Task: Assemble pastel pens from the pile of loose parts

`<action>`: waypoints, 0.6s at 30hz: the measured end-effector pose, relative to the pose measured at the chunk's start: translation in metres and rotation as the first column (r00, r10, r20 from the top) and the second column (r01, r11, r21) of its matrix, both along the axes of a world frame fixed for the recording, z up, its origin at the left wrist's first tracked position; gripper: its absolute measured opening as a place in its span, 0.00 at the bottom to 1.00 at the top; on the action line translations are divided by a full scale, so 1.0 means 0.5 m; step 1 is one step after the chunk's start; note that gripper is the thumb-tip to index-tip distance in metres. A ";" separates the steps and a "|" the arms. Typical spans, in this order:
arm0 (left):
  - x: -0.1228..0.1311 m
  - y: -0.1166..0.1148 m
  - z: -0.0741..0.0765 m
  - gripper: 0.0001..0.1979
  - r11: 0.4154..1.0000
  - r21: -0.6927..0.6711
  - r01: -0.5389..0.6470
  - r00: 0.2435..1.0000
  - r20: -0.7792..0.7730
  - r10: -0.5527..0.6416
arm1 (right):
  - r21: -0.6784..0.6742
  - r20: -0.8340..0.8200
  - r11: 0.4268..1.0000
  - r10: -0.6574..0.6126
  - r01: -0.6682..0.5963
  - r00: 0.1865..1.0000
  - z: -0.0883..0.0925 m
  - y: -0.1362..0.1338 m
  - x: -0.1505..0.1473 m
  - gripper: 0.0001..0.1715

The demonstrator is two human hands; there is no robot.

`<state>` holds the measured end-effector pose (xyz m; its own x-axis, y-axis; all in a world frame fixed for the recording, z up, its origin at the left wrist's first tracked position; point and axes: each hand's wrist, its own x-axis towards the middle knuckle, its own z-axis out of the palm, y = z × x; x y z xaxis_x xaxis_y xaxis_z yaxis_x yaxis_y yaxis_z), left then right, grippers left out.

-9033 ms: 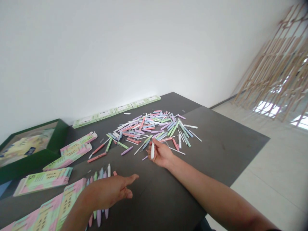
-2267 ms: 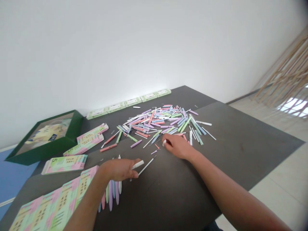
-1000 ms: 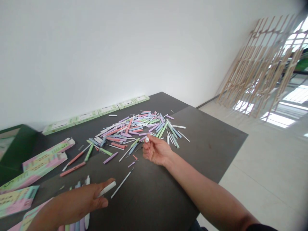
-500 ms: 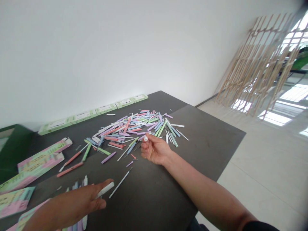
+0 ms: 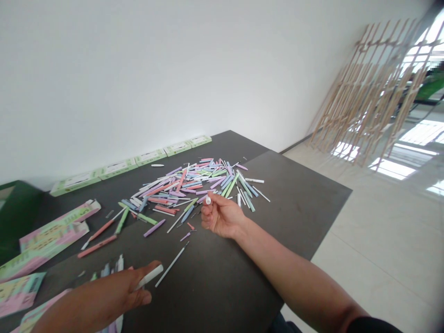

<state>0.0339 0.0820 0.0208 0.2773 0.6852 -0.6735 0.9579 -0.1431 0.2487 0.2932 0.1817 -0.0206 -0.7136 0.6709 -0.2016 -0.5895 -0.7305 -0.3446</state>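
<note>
My right hand (image 5: 221, 216) rests on the dark table (image 5: 305, 203) at the near edge of a pile of pastel pen parts (image 5: 194, 182). Its fingers are curled round a small white pen piece (image 5: 208, 200) that sticks up between thumb and forefinger. My left hand (image 5: 130, 289) lies low at the left with a white pen barrel (image 5: 150, 276) pinched in its fingers. A thin white refill (image 5: 171, 264) lies on the table just right of that barrel. Behind my left hand sits a short row of assembled pens (image 5: 111, 269).
Pink and green cartons (image 5: 52, 229) lie at the left, and pale green boxes (image 5: 121, 165) line the wall. A dark green box (image 5: 15, 210) stands at the far left. The table's right edge drops to a tiled floor; a wooden lattice (image 5: 374, 92) leans beyond.
Since 2.3 s ago my right hand has lifted off the pile and turned palm-up with the white piece in it. My left hand keeps hold of the white barrel. The view has swung right.
</note>
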 end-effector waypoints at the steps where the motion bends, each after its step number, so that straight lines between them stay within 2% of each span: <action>1: -0.001 -0.001 -0.002 0.32 1.000 0.003 0.000 1.000 0.000 0.000 | -0.002 0.002 1.000 -0.002 0.002 1.000 0.000 0.000 0.000 0.21; 6: -0.002 0.000 -0.007 0.31 1.000 0.018 -0.010 1.000 0.000 0.010 | -0.004 0.003 1.000 -0.001 0.001 1.000 0.003 0.002 0.001 0.22; 12: 0.019 0.004 0.011 0.33 0.999 -0.052 0.011 0.998 -0.058 -0.014 | 0.002 0.001 1.000 0.001 -0.001 1.000 0.003 0.000 0.000 0.21; 18: 0.019 0.003 0.012 0.33 1.000 -0.016 -0.016 1.000 -0.018 0.015 | 0.012 -0.005 1.000 0.005 -0.005 1.000 0.003 -0.003 0.001 0.20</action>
<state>0.0434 0.0837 0.0270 0.2546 0.6780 -0.6895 0.9643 -0.1242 0.2339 0.2939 0.1805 -0.0189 -0.7181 0.6694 -0.1902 -0.5872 -0.7296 -0.3505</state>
